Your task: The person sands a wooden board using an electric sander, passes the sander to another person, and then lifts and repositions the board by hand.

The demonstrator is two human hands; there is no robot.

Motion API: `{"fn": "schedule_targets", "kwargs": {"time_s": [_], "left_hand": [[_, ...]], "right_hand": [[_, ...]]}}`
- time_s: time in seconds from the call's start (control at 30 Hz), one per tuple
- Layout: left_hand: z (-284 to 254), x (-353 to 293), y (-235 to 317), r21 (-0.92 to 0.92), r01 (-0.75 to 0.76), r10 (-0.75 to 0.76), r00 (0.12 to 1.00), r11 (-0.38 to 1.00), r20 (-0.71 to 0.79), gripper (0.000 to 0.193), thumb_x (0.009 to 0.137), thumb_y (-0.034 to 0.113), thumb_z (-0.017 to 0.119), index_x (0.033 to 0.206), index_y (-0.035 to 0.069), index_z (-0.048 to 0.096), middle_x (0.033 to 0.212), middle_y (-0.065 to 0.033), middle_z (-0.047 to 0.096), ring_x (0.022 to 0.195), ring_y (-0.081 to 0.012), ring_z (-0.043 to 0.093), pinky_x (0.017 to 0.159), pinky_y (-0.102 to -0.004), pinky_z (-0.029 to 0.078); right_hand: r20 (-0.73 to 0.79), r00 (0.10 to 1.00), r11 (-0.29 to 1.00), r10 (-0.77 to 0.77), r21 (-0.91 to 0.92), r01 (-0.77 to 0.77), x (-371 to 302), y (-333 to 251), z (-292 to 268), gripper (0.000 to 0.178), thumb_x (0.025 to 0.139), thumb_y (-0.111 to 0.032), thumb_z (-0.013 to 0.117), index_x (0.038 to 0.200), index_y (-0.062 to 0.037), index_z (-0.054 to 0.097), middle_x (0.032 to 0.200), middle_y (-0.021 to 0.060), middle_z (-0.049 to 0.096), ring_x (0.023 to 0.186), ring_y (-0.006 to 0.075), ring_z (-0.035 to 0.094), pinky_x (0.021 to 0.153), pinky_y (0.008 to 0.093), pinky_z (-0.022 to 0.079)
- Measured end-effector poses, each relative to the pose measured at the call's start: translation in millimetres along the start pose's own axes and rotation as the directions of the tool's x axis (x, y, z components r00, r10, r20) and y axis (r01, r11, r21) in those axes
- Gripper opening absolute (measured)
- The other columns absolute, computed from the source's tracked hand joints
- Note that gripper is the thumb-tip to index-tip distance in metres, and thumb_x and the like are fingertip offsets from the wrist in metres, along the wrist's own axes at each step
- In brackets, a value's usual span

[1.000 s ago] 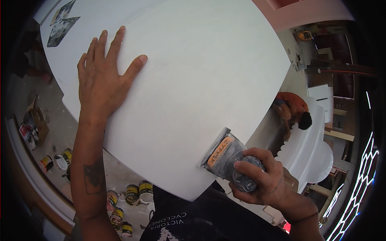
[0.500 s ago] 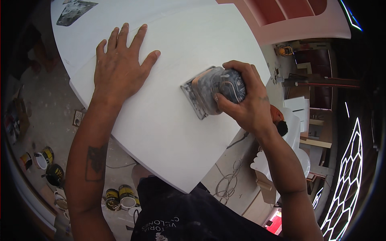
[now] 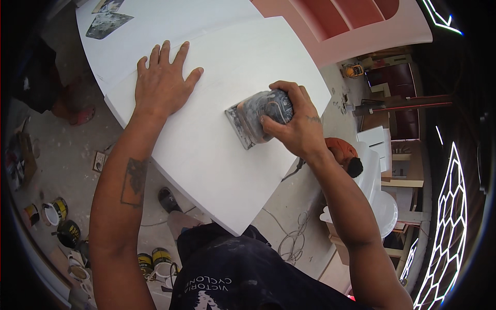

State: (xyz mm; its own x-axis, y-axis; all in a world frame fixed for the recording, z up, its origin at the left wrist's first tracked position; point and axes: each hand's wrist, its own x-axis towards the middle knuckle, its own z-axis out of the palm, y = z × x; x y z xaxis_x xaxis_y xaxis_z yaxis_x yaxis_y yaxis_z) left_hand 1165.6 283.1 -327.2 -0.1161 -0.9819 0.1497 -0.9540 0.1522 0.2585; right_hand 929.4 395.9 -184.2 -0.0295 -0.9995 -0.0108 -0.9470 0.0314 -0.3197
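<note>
A large white panel (image 3: 217, 170) spreads out in front of me, its near corner close to my body. My right hand (image 3: 300, 121) is wrapped round a dusty grey and black electric sander (image 3: 258, 114), whose flat pad rests on the panel's right half. Flat on the panel's left side lies my left hand (image 3: 164, 85), fingers spread, with nothing in it. Two dark, sheet-like pieces, one of them a speckled grey piece (image 3: 108, 25), lie at the far left on the white surface.
A pink unit with red compartments (image 3: 341, 20) stands at the far right. Paint cans (image 3: 54, 211) sit on the floor at left, near a socket box (image 3: 99, 161). A coiled cable (image 3: 293, 243) lies below right. Another person (image 3: 346, 155) is beyond my right arm; someone's foot (image 3: 82, 114) shows at left.
The whole view has shifted slightly. My right hand and the sander have moved a little left over the panel. My left hand still lies flat. My shoe now shows below the panel.
</note>
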Motion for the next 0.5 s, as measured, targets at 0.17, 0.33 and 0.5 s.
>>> {"fn": "schedule_targets", "kwargs": {"time_s": [0.17, 0.33, 0.5], "left_hand": [[0, -3, -2, 0.000, 0.018, -0.018, 1.000, 1.000, 0.025, 0.075, 0.110, 0.064, 0.051, 0.173, 0.026, 0.039, 0.176, -0.0170, 0.039, 0.165, -0.0315, 0.033, 0.134, -0.0526, 0.024], [-5, -1, -3, -0.013, 0.013, -0.013, 1.000, 1.000, 0.007, 0.074, 0.110, 0.063, 0.050, 0.173, 0.025, 0.040, 0.176, -0.0167, 0.040, 0.164, -0.0310, 0.034, 0.133, -0.0518, 0.025], [-4, 4, -1, -0.027, 0.005, -0.005, 1.000, 1.000, 0.001, 0.072, 0.110, 0.060, 0.052, 0.172, 0.024, 0.042, 0.175, -0.0168, 0.041, 0.163, -0.0314, 0.035, 0.133, -0.0514, 0.026]], "right_hand": [[0.088, 0.994, 0.997, -0.061, -0.031, 0.064, -49, -12, 3, 0.062, 0.085, -0.030, 0.082, 0.142, -0.0164, 0.061, 0.124, 0.0154, 0.063, 0.111, 0.0348, 0.071, 0.095, 0.0454, 0.060], [-0.028, 0.999, 0.997, -0.041, -0.062, 0.039, -20, 27, -8, 0.064, 0.085, -0.030, 0.082, 0.143, -0.0148, 0.060, 0.126, 0.0191, 0.063, 0.110, 0.0380, 0.070, 0.094, 0.0465, 0.059], [-0.032, 0.991, 0.990, 0.130, -0.049, -0.132, 2, 35, -17, 0.064, 0.085, -0.030, 0.083, 0.142, -0.0129, 0.061, 0.125, 0.0199, 0.063, 0.113, 0.0378, 0.068, 0.097, 0.0456, 0.057]]}}
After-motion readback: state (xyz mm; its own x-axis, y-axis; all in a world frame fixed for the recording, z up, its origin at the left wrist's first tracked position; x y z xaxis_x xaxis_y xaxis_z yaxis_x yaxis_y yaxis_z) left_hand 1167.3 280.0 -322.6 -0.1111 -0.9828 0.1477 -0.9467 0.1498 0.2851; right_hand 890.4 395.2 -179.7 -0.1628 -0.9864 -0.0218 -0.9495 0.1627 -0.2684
